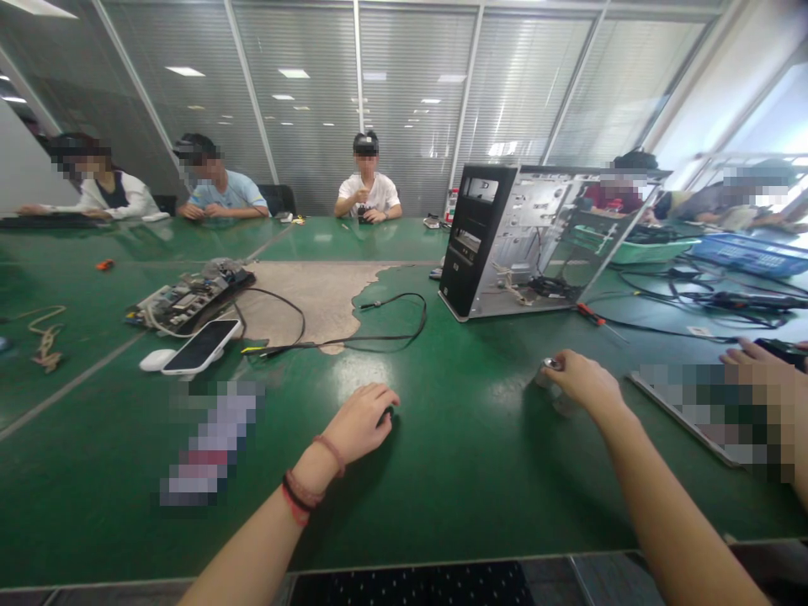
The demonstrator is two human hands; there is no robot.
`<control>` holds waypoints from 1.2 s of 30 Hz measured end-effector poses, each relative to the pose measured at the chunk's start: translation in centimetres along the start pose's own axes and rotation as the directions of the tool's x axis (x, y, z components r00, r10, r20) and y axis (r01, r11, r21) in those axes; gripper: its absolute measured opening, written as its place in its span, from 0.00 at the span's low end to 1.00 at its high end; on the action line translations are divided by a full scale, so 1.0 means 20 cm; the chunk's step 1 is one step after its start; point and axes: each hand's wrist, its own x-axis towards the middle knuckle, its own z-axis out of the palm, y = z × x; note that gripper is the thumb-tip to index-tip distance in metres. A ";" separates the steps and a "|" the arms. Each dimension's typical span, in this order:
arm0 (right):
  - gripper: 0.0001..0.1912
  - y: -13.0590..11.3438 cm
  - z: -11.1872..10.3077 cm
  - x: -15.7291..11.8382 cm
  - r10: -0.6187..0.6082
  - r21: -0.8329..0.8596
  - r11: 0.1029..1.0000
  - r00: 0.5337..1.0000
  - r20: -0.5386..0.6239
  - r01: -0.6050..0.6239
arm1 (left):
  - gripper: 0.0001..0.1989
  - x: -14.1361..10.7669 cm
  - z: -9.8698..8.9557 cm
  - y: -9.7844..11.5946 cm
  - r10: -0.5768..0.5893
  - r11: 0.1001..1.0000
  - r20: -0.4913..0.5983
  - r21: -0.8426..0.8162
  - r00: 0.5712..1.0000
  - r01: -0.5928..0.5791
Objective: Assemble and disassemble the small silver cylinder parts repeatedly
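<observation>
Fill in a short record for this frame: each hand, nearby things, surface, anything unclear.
left hand: curled around a small black object
right hand: pinching a small silvery round-topped piece
beyond the hands: open black-and-silver computer case
left of the left hand: white-edged phone with a dark screen
surface: glossy green tabletop
unclear: the black object's identity, mostly covered by fingers

In front of the computer case (470, 244), the green bench (454, 488) leaves a lane between the left hand (357, 421) and right hand (587, 383). Left of the case, a looped black cable (379, 339) lies across; right of it, a screwdriver (590, 314) and tangled cables (745, 301) obstruct. The case itself blocks straight reach behind.
</observation>
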 end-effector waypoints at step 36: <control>0.16 -0.83 0.14 -0.58 -0.713 0.816 0.152 0.634 -0.300 0.557 | 0.13 0.03 0.04 0.05 -0.087 0.925 0.001 -0.371 0.996 0.081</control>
